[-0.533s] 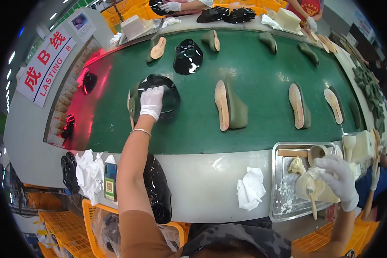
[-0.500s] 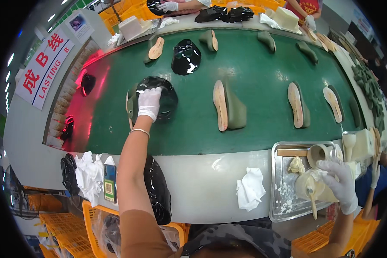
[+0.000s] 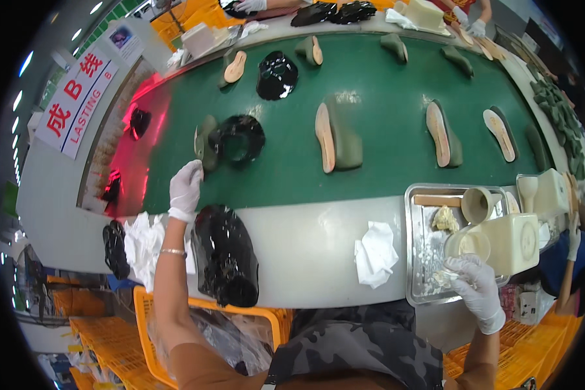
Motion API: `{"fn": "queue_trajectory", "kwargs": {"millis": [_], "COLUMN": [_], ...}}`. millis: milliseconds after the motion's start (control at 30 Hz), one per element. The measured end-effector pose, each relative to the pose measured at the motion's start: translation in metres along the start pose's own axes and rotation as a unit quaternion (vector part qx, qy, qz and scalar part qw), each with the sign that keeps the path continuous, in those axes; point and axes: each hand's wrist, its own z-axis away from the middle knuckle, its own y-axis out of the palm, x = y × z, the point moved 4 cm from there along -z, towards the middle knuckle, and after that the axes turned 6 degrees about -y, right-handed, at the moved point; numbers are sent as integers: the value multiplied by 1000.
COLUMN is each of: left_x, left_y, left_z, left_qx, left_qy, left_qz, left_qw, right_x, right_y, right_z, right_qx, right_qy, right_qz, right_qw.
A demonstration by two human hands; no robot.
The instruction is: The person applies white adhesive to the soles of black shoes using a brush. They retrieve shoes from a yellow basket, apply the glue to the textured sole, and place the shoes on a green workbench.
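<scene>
Standing beside the green belt (image 3: 370,97), I note that the left hand (image 3: 186,188), gloved in white, has drawn back since half a second ago: it then lay flat on the black shoe upper (image 3: 239,138) out on the belt, and it now hangs at the belt's near edge, fingers loosely curled and holding nothing, just short of the olive shoe form (image 3: 205,142) that touches that upper. The upper and form sit where they were, so the piece appears to have been set down and released, and that placement looks finished. On the pale counter below the belt's near edge, a second glossy black upper (image 3: 224,253) lies just beside the left forearm, untouched. The right hand (image 3: 476,291), also gloved, is at the metal tray (image 3: 417,260) to the right of the belt's near edge; its fingers are closed on something small and pale at the tray's front, which I cannot identify, next to a cream tub (image 3: 510,242). A crumpled white cloth (image 3: 375,253) lies on the counter between the second upper and the tray. Further forms with tan insoles (image 3: 323,136) ride the belt farther right. Other people's gloved hands work at the belt's far side.
</scene>
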Motion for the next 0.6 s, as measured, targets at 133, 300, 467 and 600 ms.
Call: {"fn": "queue_trajectory", "kwargs": {"millis": [133,300,467,600], "left_x": [-33,-102,-117,-108], "left_y": [-42,-59,-28,-17], "left_z": [96,181,204,216], "left_qx": [108,188,175,176], "left_qy": [-105,3,-11,-42], "left_qz": [105,-115,-223,-211], "left_qw": [983,975,959,961], "right_x": [-12,-21,-28,-67], "right_y": [16,5,-48,-80], "right_z": [23,56,106,147], "right_qx": [-22,-205,-463,-623], "right_qy": [-37,-79,-82,-69], "right_qz": [7,-29,-16,-18], "right_qw": [999,975,882,779]}}
